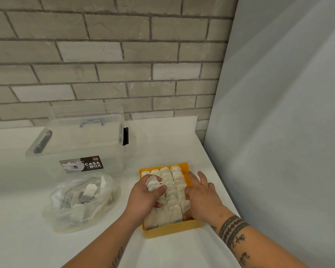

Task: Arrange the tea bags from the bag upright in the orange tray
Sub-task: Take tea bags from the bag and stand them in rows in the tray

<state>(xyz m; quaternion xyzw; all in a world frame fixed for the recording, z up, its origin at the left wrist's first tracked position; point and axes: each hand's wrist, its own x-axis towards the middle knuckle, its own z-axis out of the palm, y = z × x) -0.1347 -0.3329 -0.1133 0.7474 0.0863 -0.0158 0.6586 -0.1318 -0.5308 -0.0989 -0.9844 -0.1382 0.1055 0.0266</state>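
Head view: the only view, looking down on the white worktop (pixel 27 238).
Tray: shallow orange plastic tray (pixel 172 230) lay directly ahead, its long axis running away from the person.
Tray contents: white paper tea bags stood upright (pixel 172 182) in columns from near wall to far wall, flat faces toward the person, packed close.
Left hand: left hand (pixel 143 198) sat over the tray's left column, fingers (pixel 161 188) curled round a small clutch of tea bags (pixel 153 183), which was tilted and not upright.
Right hand: right hand (pixel 201 194) lay along the tray's right side, fingers straight and spread, resting on the right column and holding nothing.
Key relation: the clutch hung just above the left column, slightly toward the far end. The slot beneath it was hidden by the hand.
Nearer hand: the left, judged the one to set the bags down. The right looked placed to steady the rows.
Supply: crumpled clear plastic bag (pixel 81 202) of tea bags lay left of the tray, well apart from both hands.
Behind: clear lidded plastic storage box (pixel 81 144).
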